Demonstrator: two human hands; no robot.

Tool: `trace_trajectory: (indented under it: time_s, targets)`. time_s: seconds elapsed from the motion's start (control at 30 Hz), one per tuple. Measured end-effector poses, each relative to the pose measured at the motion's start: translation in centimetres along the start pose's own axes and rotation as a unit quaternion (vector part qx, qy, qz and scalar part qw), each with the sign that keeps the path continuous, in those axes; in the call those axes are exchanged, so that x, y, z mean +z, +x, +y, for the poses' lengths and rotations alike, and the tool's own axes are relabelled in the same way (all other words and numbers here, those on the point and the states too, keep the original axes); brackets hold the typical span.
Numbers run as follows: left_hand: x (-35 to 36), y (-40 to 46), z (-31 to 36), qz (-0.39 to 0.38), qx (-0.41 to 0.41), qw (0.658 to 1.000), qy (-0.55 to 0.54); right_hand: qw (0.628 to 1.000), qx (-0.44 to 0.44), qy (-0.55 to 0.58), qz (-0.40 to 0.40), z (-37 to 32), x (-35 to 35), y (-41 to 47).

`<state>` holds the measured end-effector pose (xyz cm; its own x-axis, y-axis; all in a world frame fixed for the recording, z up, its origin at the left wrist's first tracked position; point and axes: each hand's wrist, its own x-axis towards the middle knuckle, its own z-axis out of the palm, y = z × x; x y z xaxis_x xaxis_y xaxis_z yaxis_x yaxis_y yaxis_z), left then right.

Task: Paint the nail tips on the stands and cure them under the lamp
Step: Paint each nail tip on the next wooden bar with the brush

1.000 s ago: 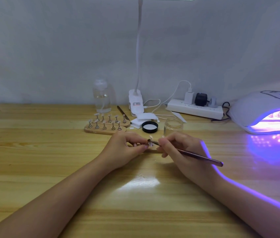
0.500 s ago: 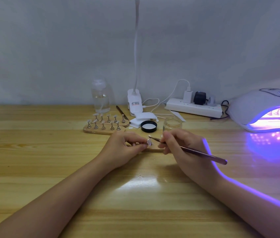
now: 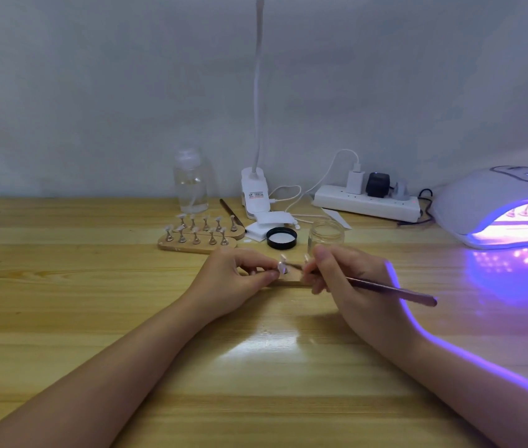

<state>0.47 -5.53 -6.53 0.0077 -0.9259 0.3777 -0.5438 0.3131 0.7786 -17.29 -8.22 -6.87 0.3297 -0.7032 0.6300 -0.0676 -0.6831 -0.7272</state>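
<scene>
Seen from the head camera, two bare forearms reach across a glossy, pale wooden bench (image 3: 62,318). The left hand (image 3: 233,279) pinches a small nail tip (image 3: 282,268) on its stand between curled fingers, just above a low wooden strip (image 3: 291,283) lying on the bench. The right hand (image 3: 346,286) grips a thin, dark, rod-shaped brush (image 3: 388,289), its fine end touching the nail tip. Behind the hands, two oblong wooden bases (image 3: 198,245) carry ten small metal stands in two rows of five, each topped with a pale nail tip. Beside them lie a round black lid (image 3: 282,238) and an open clear glass jar (image 3: 325,236), the jar partly hidden by the right fingers. Farther back stand a clear plastic bottle (image 3: 190,185), a white clip lamp (image 3: 255,195) and a white power strip (image 3: 366,205). At the right, a domed white curing lamp (image 3: 488,195) glows violet, with more stands inside.
</scene>
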Motion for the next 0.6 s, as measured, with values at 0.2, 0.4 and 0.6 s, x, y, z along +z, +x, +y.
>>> trace_trajectory:
  time_s: [0.2, 0.4, 0.6]
  targets:
    - [0.04, -0.02, 0.06, 0.01, 0.008, 1.0, -0.002, 0.999, 0.021, 0.035, -0.002, -0.29, -0.03, -0.19]
    - [-0.12, -0.09, 0.28, 0.017, 0.032, 0.998, -0.052, 1.0, 0.012, -0.001, -0.008, -0.14, -0.02, -0.07]
    - [-0.16, -0.14, 0.46, 0.058, 0.039, 0.996, -0.06, 0.998, 0.005, 0.044, 0.038, -0.14, -0.17, -0.21]
